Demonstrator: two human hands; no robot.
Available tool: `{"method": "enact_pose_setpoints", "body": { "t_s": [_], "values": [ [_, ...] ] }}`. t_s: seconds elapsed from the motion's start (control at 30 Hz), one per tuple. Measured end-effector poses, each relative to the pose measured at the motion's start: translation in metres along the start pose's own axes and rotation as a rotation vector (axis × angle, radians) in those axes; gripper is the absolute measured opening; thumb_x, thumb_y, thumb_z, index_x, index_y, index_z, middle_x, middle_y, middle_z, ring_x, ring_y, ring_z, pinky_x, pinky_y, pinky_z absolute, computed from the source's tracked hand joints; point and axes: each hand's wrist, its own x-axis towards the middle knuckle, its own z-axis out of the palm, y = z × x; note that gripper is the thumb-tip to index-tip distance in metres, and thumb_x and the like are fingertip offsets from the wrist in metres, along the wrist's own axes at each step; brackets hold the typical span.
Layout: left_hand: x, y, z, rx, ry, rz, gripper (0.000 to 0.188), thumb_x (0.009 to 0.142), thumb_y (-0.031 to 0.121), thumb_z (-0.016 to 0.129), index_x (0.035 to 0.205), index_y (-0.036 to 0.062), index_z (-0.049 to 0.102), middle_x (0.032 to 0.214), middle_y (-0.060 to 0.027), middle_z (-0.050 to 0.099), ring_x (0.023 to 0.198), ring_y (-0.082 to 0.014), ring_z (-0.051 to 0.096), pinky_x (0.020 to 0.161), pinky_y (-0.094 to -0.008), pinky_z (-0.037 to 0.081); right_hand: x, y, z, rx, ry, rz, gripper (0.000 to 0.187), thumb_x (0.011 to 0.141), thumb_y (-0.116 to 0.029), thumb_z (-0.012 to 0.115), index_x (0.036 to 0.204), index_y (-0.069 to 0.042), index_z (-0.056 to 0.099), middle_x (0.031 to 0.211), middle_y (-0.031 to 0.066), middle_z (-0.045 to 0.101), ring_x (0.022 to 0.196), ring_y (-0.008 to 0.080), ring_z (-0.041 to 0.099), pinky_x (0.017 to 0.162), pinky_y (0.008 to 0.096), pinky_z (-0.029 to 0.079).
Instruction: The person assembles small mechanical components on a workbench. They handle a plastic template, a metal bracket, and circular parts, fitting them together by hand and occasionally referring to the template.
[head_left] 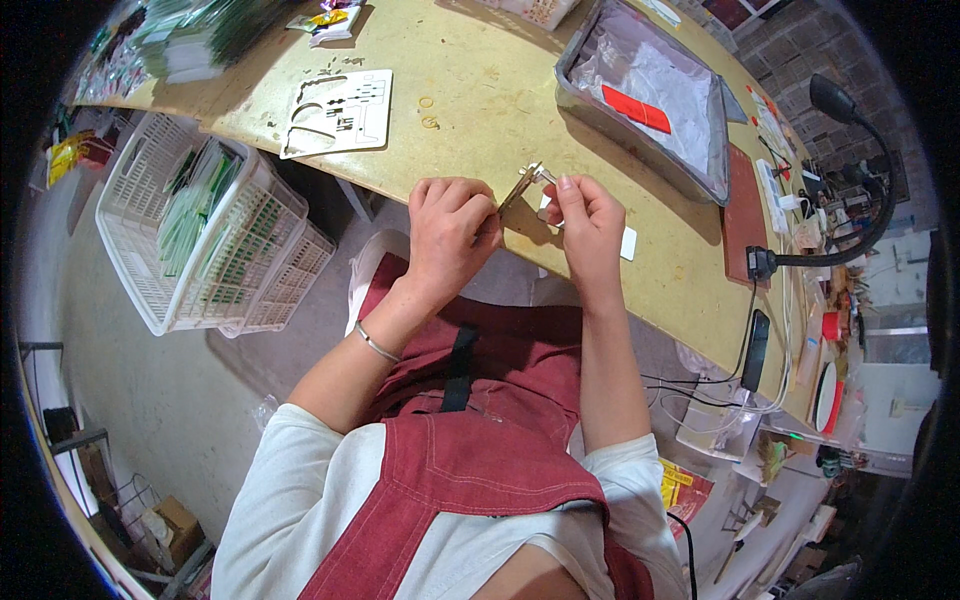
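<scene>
Over the front edge of the yellow table, both hands meet at a slim brownish-gold strip with shiny metal parts at its far end point(519, 187); its exact kind is unclear. My left hand point(452, 225) is closed, with its fingertips on the strip's near end. My right hand point(590, 222) pinches the silvery metal part between thumb and fingers, some of it hidden. Beneath the right hand lies a small white card point(628, 244). Farther left on the table rests a white sheet point(372, 133) with dark small shapes and a curved band on it.
A grey tray point(640, 140) holding plastic bags and a red packet point(636, 109) stands at the back right. Rubber bands point(430, 123) lie mid-table. White plastic crates point(150, 290) with green packets stand at left. A black gooseneck lamp point(888, 190) and cables line the right side.
</scene>
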Motion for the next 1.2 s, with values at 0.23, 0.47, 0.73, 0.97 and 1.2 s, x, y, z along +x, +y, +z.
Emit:
{"method": "enact_pose_setpoints", "body": {
  "t_s": [0.23, 0.47, 0.73, 0.97, 1.2],
  "values": [
    [0.001, 0.000, -0.001, -0.004, -0.002, 0.006, 0.024, 0.072, 0.004, 0.081, 0.091, 0.0115, 0.069, 0.108, -0.0016, 0.072, 0.104, -0.0250, 0.066, 0.098, -0.0424, 0.045, 0.008, 0.011, 0.006, -0.063, 0.122, -0.204, 0.024, 0.110, -0.021, 0.065, 0.105, 0.001, 0.072, 0.087, 0.0004, 0.069, 0.080, 0.0080, 0.063, 0.072, 0.0260, 0.052],
    [0.000, 0.000, -0.001, -0.007, 0.006, 0.012, 0.024, 0.072, 0.004, 0.080, 0.092, 0.0111, 0.068, 0.108, -0.0019, 0.072, 0.103, -0.0254, 0.066, 0.097, -0.0419, 0.045, -0.001, 0.004, 0.005, -0.363, 0.144, -0.359, 0.018, 0.106, -0.018, 0.065, 0.104, -0.001, 0.072, 0.094, 0.0152, 0.074, 0.084, 0.0306, 0.069, 0.083, 0.0419, 0.051],
    [0.002, 0.000, 0.001, -0.022, 0.054, 0.030, 0.023, 0.073, 0.005, 0.081, 0.090, 0.0117, 0.068, 0.103, -0.0017, 0.070, 0.100, -0.0249, 0.066, 0.094, -0.0421, 0.045, 0.003, 0.008, 0.003, -0.310, 0.143, -0.332, 0.019, 0.107, -0.019, 0.063, 0.105, -0.002, 0.072, 0.091, 0.0131, 0.073, 0.086, 0.0309, 0.067, 0.084, 0.0430, 0.049],
    [0.005, 0.005, -0.011, -0.121, 0.017, -0.015, 0.037, 0.082, 0.013, 0.081, 0.116, 0.0074, 0.069, 0.115, -0.0103, 0.070, 0.108, -0.0301, 0.065, 0.100, -0.0435, 0.044, 0.005, 0.006, 0.004, -0.293, 0.122, -0.285, 0.021, 0.107, -0.020, 0.063, 0.101, -0.002, 0.070, 0.084, 0.0132, 0.071, 0.080, 0.0313, 0.066, 0.081, 0.0444, 0.049],
    [0.026, 0.019, -0.006, -0.172, 0.049, -0.025, 0.044, 0.083, 0.018, 0.080, 0.124, 0.0048, 0.069, 0.117, -0.0131, 0.070, 0.109, -0.0322, 0.065, 0.101, -0.0441, 0.043, 0.006, 0.008, 0.003, -0.323, 0.127, -0.317, 0.019, 0.107, -0.018, 0.063, 0.102, -0.001, 0.070, 0.085, 0.0110, 0.071, 0.079, 0.0261, 0.066, 0.078, 0.0407, 0.050]
  ]
}}
